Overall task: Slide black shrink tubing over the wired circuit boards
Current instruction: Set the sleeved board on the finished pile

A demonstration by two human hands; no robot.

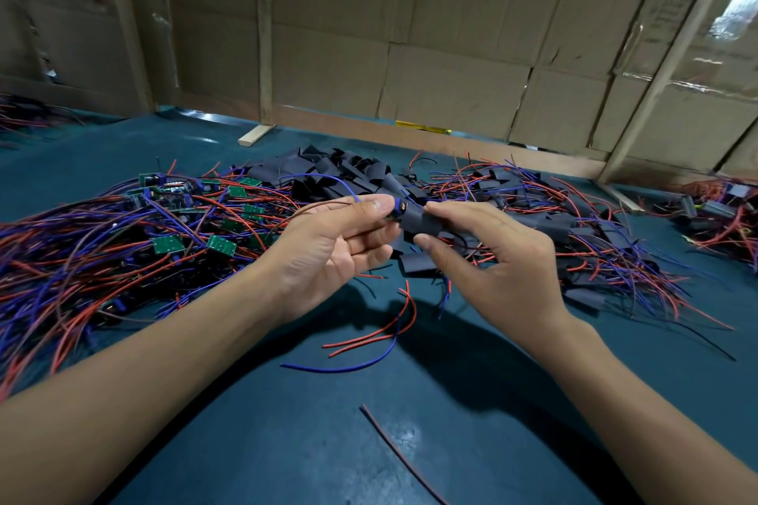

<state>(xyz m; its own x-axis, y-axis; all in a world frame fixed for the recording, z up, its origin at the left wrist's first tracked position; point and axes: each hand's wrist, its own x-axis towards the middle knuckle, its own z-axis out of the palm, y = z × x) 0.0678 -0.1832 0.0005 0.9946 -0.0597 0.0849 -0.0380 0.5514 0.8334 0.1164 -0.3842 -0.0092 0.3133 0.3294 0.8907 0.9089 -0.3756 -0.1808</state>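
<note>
Centrally, just above the table's (287,443) middle, the left hand (328,250) pinches a small wired circuit board (397,211) while the right hand (484,254) pinches a black shrink tubing sleeve (422,222) at its mouth. Both look light; the sleeve soft, the wires floppy, so gripping near the board seems best. Unsleeved boards (164,209) tangle at nine o'clock, spare tubing (340,172) at twelve, finished pieces (574,225) at three.

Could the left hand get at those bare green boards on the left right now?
Probably not at once: the left hand is pinching a wired board that the right hand is sleeving with tubing. The green boards lie uncovered beside it.
</note>
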